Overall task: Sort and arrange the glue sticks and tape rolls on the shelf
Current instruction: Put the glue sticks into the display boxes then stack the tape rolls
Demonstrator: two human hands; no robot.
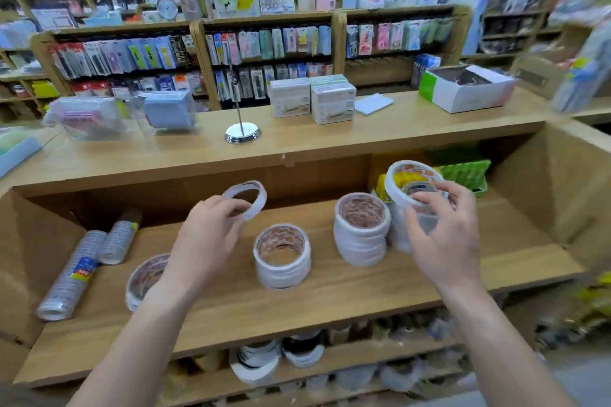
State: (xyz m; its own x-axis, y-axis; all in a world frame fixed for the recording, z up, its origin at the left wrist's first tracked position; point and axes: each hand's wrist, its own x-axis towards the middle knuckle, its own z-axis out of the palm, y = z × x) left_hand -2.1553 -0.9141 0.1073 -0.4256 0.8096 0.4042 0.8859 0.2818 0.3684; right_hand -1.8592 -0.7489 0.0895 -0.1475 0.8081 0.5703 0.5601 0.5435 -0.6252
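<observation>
The short stack of tape rolls (282,271) stands upright near the middle of the wooden shelf (297,304). Above it and slightly to its left, the left hand (205,235) pinches a single thin tape roll (262,201) by its near rim, with the fingers curled, and holds it in the air. Just right of the short stack stands a taller stack (360,248). Beyond that, the right hand (443,235) grips a wider roll (393,190), with the thumb on its near side and the fingers curled over its far rim. Blur hides whether this roll rests on the pile (398,236) beneath it. Left of the short stack, another stack (135,287) is partly hidden by the left forearm. Farther left, two wrapped sleeves of rolls (71,274) lie on their sides. Far right of the short stack, at the back, sit green packs (466,172).
</observation>
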